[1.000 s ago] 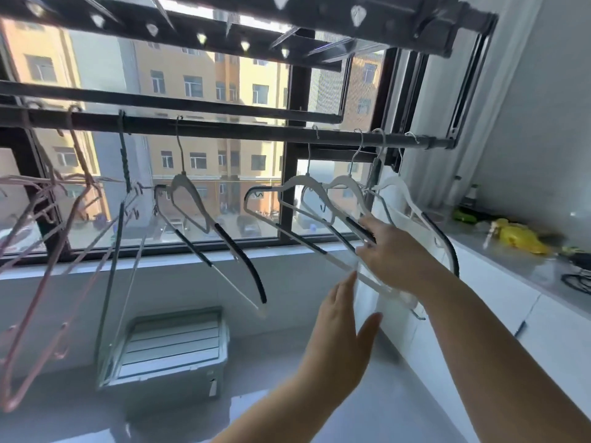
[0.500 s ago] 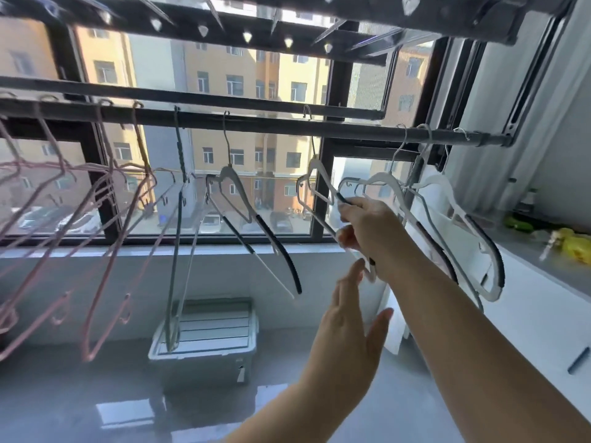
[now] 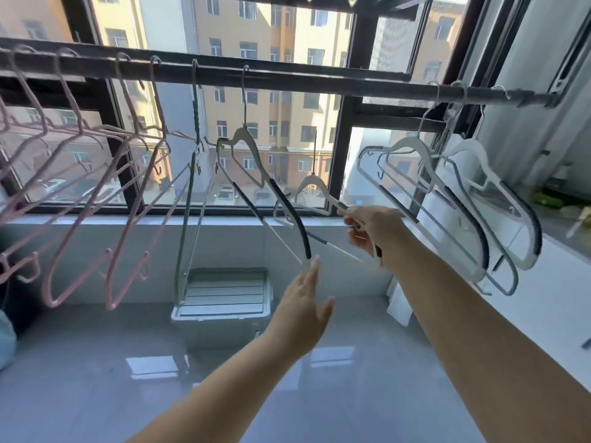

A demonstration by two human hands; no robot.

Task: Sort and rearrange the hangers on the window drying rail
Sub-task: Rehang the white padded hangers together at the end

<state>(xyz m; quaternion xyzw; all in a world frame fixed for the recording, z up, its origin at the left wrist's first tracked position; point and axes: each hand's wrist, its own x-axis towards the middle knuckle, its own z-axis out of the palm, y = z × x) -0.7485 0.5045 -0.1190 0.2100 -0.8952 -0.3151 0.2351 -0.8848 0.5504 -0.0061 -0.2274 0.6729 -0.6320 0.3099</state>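
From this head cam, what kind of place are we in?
Probably an enclosed laundry balcony in a flat: a drying rail spans the window, hung with pink hangers and white hangers, and apartment blocks stand outside.

Bright daylight came through the window [image 3: 287, 100], leaving its frame and the rail [image 3: 287, 79] dark against it. The glossy floor [image 3: 96, 378] showed pale window glare. Straight lines bowed toward the edges, and the pink hangers [image 3: 80, 203] were softly blurred.
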